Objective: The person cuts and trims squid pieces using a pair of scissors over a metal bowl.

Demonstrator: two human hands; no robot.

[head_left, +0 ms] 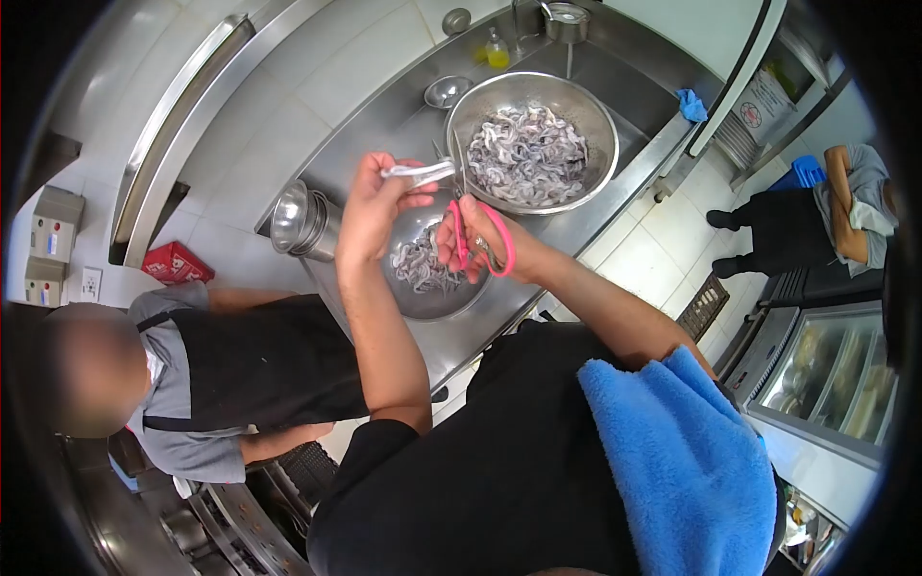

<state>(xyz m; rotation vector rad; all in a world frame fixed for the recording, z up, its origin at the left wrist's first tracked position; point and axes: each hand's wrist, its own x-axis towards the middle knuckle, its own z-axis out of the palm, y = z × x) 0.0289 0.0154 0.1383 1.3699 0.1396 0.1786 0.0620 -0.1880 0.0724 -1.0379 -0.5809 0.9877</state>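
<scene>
My left hand [373,213] pinches a pale, greyish-white strip of what looks like squid or octopus [423,174], held above the counter. In my right hand [485,242] are pink-handled scissors [508,248], their blades parted and pointing away from me, close to the strip's end. Under my hands is a smaller metal bowl [434,309] with more grey-white pieces [419,268], partly covered by my right hand. Behind it, to the right, a large metal bowl [609,123] holds a heap of similar pieces [530,156].
Stacked metal containers [305,221] stand left on the steel counter [365,134]. A small bowl [448,92], a yellow-liquid bottle [497,50] and a pot [567,23] are at the back. One person [259,365] is close at left; another [797,216] stands farther right.
</scene>
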